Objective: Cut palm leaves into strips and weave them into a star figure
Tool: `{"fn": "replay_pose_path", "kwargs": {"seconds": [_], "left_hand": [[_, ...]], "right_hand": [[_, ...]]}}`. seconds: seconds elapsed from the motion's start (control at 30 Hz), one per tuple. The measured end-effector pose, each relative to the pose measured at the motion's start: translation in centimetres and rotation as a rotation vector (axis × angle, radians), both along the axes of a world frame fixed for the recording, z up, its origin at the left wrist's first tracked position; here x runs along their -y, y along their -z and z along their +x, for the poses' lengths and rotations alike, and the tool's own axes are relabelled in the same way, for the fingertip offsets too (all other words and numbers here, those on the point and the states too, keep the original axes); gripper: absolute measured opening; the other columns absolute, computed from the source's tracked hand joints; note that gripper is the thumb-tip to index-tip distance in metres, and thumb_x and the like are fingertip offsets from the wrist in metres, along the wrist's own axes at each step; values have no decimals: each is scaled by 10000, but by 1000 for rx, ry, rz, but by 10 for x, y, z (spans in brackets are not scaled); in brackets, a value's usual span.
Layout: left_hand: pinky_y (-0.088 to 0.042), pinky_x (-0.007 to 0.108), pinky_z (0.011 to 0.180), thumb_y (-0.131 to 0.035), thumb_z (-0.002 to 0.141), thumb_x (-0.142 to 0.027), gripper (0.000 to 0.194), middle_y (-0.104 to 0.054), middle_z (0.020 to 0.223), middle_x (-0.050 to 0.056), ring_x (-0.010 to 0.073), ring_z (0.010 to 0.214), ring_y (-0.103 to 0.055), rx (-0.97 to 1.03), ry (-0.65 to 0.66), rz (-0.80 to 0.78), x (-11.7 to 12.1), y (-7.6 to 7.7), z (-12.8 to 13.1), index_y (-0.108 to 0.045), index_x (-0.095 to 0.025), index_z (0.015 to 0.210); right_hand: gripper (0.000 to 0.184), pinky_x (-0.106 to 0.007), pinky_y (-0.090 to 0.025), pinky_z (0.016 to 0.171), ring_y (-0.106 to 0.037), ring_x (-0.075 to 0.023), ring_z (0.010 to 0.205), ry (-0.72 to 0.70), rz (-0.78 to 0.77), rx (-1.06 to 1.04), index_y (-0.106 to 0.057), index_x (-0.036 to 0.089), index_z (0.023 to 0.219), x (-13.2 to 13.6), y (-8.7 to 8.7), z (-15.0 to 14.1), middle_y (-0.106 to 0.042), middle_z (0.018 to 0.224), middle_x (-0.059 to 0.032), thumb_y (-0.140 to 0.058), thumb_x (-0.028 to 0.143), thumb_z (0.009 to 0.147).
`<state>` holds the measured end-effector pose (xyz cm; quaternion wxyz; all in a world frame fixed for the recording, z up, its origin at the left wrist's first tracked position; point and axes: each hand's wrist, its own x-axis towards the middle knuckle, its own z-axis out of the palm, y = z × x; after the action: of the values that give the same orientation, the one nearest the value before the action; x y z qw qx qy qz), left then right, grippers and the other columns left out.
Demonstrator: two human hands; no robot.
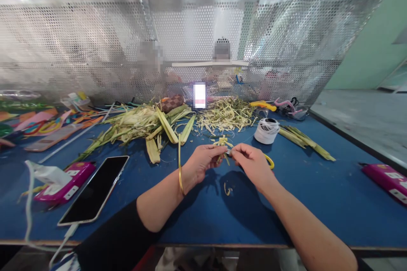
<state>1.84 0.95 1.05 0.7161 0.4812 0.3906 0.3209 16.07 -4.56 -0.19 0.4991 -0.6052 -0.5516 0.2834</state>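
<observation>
Above the blue surface (305, 203), both hands (205, 161) (252, 163) pinched a small bundle of plant strips (222, 143); the thread spool (266, 132) stood nearby.

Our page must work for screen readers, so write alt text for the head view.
Two bare hands, left and right, pinch a small bundle of pale green strips above a blue table. Beyond lie heaps of leaves and shredded strips, with a spool of white thread to the right.

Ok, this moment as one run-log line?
left hand: pinching pale-green strips | right hand: close beside left | white thread spool: on blue table
</observation>
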Motion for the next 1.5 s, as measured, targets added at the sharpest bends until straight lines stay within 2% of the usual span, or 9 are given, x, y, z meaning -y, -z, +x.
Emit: {"fn": "replay_pose_path", "kwargs": {"seconds": [0.2,0.37,0.43,0.6,0.83,1.0,1.13,1.3,1.5], "left_hand": [[-368,210,542,-732,637,-270,147,-519,549,-26,75,517,-449,34,-25,0,1,0,2,-650,-148,627],[-375,224,554,-745,595,-294,201,-546,587,-6,81,534,-456,75,-117,20,-1,3,3,-618,-139,597],[-367,232,544,-746,581,-322,230,-535,569,-9,80,517,-442,57,-118,51,-1,5,4,-605,-140,579],[-306,217,498,-744,572,-328,269,-455,482,-47,62,481,-360,31,-162,183,0,7,6,-554,-153,498],[-324,217,495,-730,593,-290,223,-502,482,-34,64,465,-406,12,-153,161,-3,4,5,-576,-153,508],[-321,222,493,-705,621,-237,195,-514,479,-24,62,456,-409,22,-146,147,-5,2,4,-585,-140,501],[-324,227,504,-727,599,-248,187,-521,488,-20,66,468,-417,33,-125,130,-5,1,3,-605,-134,516],[-317,226,515,-758,557,-272,201,-515,496,-27,65,482,-410,51,-57,86,-1,3,4,-615,-133,527],[-347,217,543,-766,546,-256,175,-575,586,-3,82,544,-463,40,-15,-60,-2,4,3,-664,-132,616]], "right_hand": [[251,-257,-416,553,-533,-144,573,79,-4,-38,-608,184,692,-2,4,1,-594,636,-9,-545,417,761],[323,-276,-457,553,-560,-151,545,-129,-161,-177,-603,169,627,-1,1,-5,-619,621,-29,-588,473,734],[277,-266,-436,535,-526,-137,516,-174,-129,-112,-560,181,585,1,-1,-8,-576,568,-1,-577,411,739],[236,-248,-334,527,-437,-127,546,-133,146,273,-445,204,546,2,-2,-10,-477,550,27,-508,276,762],[225,-257,-313,526,-434,-139,541,-74,78,360,-472,207,583,2,0,-9,-482,545,21,-493,315,778],[286,-263,-369,548,-486,-142,534,-143,-21,215,-511,199,582,1,3,-6,-530,538,17,-494,382,802],[340,-256,-400,545,-520,-146,559,-17,-47,105,-583,189,659,-3,4,1,-576,572,8,-526,494,798],[304,-254,-378,527,-490,-132,524,25,-21,109,-568,188,606,-3,4,0,-563,533,11,-548,436,782],[285,-269,-399,541,-505,-139,506,-57,-46,-10,-563,189,550,-2,8,-5,-548,487,14,-577,394,748]]}}
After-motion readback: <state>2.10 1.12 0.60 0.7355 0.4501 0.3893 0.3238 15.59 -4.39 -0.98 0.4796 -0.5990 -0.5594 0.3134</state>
